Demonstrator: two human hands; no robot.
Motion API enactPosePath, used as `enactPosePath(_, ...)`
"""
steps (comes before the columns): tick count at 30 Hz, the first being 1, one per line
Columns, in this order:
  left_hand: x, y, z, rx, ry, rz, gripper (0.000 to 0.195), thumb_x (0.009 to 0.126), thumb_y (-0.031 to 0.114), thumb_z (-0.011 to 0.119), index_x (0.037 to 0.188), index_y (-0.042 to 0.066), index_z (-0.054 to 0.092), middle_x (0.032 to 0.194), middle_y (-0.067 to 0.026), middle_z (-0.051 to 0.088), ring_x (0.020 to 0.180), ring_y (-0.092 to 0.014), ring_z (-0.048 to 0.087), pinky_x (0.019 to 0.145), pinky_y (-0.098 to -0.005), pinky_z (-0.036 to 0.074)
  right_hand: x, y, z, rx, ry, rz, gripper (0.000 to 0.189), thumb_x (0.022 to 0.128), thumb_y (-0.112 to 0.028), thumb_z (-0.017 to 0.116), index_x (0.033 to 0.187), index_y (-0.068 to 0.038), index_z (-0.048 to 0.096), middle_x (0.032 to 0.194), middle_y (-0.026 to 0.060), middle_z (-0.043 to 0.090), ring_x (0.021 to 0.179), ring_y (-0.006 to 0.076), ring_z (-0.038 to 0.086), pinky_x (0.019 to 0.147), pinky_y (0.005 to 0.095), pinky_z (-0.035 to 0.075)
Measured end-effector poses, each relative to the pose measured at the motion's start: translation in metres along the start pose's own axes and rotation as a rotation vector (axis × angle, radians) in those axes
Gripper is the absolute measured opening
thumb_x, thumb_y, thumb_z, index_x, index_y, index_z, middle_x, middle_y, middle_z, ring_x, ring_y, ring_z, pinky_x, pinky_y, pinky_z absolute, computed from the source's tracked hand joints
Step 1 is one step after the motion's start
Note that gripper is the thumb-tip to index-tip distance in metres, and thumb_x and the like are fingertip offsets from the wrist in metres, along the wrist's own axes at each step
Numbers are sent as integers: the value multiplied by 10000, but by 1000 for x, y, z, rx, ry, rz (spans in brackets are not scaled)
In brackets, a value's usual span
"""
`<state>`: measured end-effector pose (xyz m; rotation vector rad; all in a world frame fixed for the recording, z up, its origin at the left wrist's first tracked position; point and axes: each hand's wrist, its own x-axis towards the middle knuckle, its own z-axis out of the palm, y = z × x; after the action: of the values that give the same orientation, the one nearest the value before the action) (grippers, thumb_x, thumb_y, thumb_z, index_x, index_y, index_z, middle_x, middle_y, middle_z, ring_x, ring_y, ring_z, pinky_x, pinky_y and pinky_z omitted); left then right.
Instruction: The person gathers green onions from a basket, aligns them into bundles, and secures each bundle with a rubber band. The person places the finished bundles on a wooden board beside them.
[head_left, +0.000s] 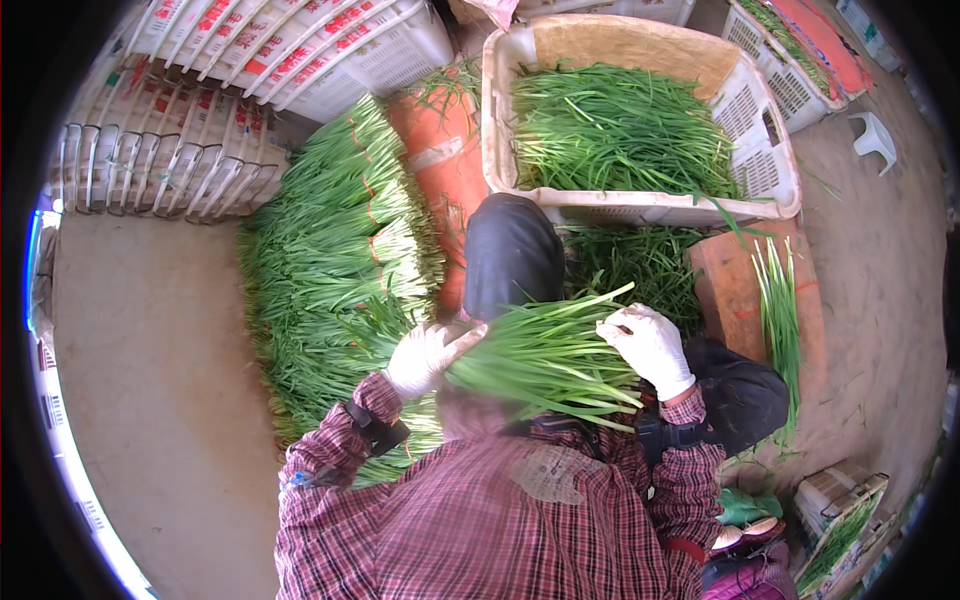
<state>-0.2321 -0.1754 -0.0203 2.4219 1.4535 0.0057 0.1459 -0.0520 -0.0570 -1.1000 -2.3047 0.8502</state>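
My left hand (426, 358), in a white glove, grips a loose bunch of long green chive-like stalks (547, 356) near its leafy end. The pale ends fan out to the right, where my right hand (646, 346), also gloved, has its thumb and forefinger together at the edge of the bunch; whether a stalk is pinched there I cannot tell. Tied bundles of the same greens (330, 255) lie in a long row to the left, with red bands near their pale ends. A small bunch (780, 322) rests on an orange-brown board (739, 277) at the right.
A white plastic crate (645, 199) holding loose greens stands beyond my knees. Loose leaves (637, 259) lie beneath its near side. White crates (300, 52) with metal handles are stacked at the upper left. A small white stool (874, 141) and another crate (784, 71) are at the upper right.
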Motion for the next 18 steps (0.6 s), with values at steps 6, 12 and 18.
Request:
enactPosePath(6,0,-2,1,-23,-12,-17,953,703,229,862,1572,180,474,1189,-140,683,967,-362,664,789,-473,528,-17,55,-28,-137,191,341,53,861,-134,753,905,-109,738,873,78,718,799,272,704,739,387,572)
enactPosePath(12,5,1,-3,-29,25,6,968,697,228,868,1577,190,467,1148,-140,681,950,-360,648,815,-480,515,-27,42,-22,425,36,457,240,918,-305,800,1037,-96,790,918,91,754,827,197,734,792,319,580)
enactPosePath(18,7,3,-7,18,-15,8,992,699,210,885,1590,200,450,1205,-154,682,972,-363,672,820,-475,535,0,20,16,42,81,122,205,888,-286,770,896,-82,777,880,95,746,853,305,706,794,416,566)
